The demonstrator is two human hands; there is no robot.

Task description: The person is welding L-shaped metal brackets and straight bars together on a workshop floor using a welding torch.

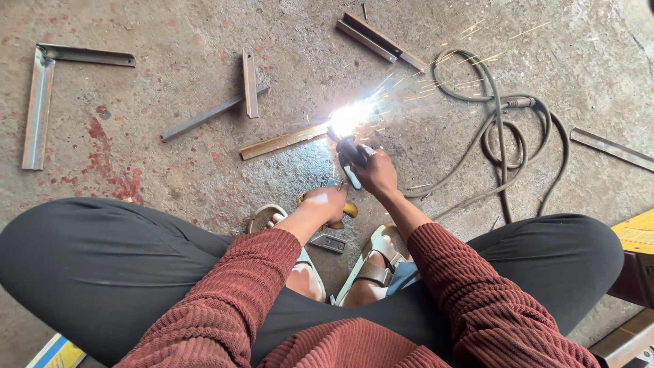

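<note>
Glare hides weld tip; right hand (pixel 377 172) grips electrode holder (pixel 352 155), left hand (pixel 327 202) clutches yellow tool (pixel 349 208).

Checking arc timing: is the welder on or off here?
On. A bright arc flares at the tip of the holder in the right hand, on the steel bar, throwing sparks.

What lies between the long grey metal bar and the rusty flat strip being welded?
In the head view, only bare stained concrete floor lies between the grey bar and the rusty strip.
</note>
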